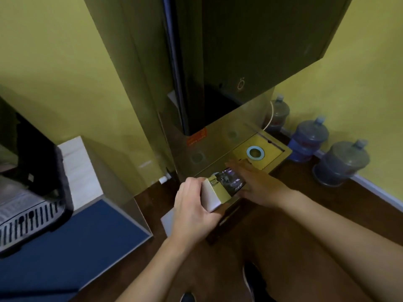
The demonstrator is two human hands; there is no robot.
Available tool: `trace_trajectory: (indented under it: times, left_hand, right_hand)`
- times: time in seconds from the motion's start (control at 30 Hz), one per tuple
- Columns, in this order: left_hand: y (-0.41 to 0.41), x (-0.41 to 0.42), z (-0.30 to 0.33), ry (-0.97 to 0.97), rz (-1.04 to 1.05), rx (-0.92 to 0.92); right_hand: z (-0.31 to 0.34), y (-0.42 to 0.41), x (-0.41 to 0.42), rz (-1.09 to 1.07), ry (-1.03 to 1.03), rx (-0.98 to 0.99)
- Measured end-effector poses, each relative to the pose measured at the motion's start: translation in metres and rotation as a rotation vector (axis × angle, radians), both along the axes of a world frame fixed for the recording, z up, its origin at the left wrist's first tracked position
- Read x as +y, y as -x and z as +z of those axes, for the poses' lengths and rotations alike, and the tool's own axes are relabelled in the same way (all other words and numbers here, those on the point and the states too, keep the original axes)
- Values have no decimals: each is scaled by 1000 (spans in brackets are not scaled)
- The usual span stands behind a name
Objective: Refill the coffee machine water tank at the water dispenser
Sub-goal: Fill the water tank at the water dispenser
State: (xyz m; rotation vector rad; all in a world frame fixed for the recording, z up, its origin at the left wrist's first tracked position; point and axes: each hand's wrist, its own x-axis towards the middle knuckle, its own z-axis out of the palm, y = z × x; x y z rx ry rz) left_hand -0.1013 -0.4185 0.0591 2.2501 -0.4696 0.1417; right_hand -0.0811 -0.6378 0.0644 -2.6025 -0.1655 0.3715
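Note:
The water tank (220,189) is a clear box with a pale lid or end piece, held low in front of the tall dark water dispenser (239,62). My left hand (194,205) grips its near white end. My right hand (259,184) lies flat against its right side, fingers stretched toward the dispenser's drip tray (272,158), which has a blue ring (255,152) in it. The tank's inside looks dark and glinting; I cannot tell how much water it holds.
The coffee machine (28,192) stands at the left on a blue-topped cabinet (87,236). Three large water bottles (340,164) stand on the floor along the yellow wall at the right. My shoes (250,280) show on the dark floor below.

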Motion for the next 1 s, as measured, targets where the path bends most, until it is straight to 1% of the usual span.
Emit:
trace_trajectory:
  times: [0.07, 0.13, 0.23, 0.33, 0.47, 0.67, 0.8, 1.0]
  left_hand:
    - [0, -20, -6, -64, 75, -19]
    - [2, -42, -8, -91, 195, -43]
    - [-3, -69, -10, -182, 287, -63]
    - [-13, -86, -13, -333, 285, -77]
    - [-20, -105, -9, -442, 280, -100]
    - [-29, -121, -4, -550, 300, -16]
    - [-41, -127, -4, -613, 315, 35]
    - [-64, -135, -9, -794, 241, 47]
  right_hand:
    - [-17, 2, -12, -56, -65, -10]
    - [-35, 10, -22, -129, -167, 18]
    - [-65, 15, -32, -100, -240, 79]
    - [-82, 9, -41, -65, -313, 169]
    - [-90, 4, -39, -44, -451, 305]
    - [-105, -10, -42, -1, -558, 379]
    - [-110, -21, -44, -28, -638, 458]
    - [-120, -34, -43, -53, -736, 556]
